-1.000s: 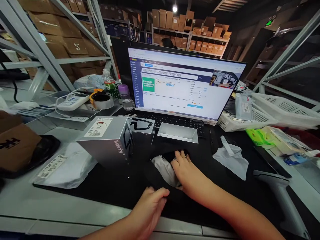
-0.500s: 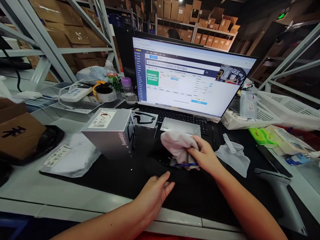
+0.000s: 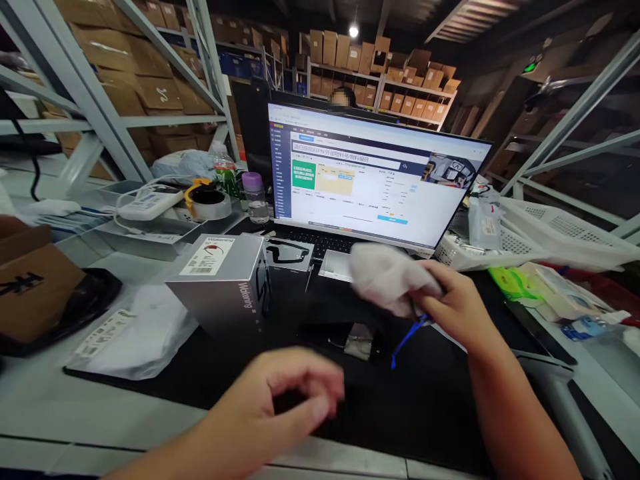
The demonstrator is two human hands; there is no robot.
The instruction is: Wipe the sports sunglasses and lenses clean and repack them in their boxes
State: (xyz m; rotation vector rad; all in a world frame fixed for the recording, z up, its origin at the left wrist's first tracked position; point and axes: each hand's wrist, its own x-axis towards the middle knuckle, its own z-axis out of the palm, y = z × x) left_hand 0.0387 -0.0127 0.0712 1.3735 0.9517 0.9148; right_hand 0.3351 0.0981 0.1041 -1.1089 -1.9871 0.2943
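Note:
My right hand (image 3: pixel 453 303) is raised above the black desk mat (image 3: pixel 410 407), closed on a pale grey cloth pouch (image 3: pixel 387 277) with a blue drawstring (image 3: pixel 406 340) hanging below it. My left hand (image 3: pixel 280 400) hovers low over the mat's front, blurred, fingers curled loosely with nothing visible in them. A dark flat item with a small clear wrapper (image 3: pixel 350 337) lies on the mat between the hands. A silver product box (image 3: pixel 225 280) stands to the left, an open silver tray (image 3: pixel 334 265) behind.
A monitor (image 3: pixel 370 180) and keyboard stand at the back, with a person's head beyond the monitor. White baskets (image 3: pixel 540 230) and packets sit right, a scanner handle (image 3: pixel 565 393) at front right. Tape roll (image 3: pixel 207 200), bottles, a white plastic bag (image 3: pixel 135 333) and a cardboard box (image 3: pixel 30 280) lie left.
My right hand picked the grey pouch off the mat and lifted it up and right. My left hand rose from the mat's edge and curled.

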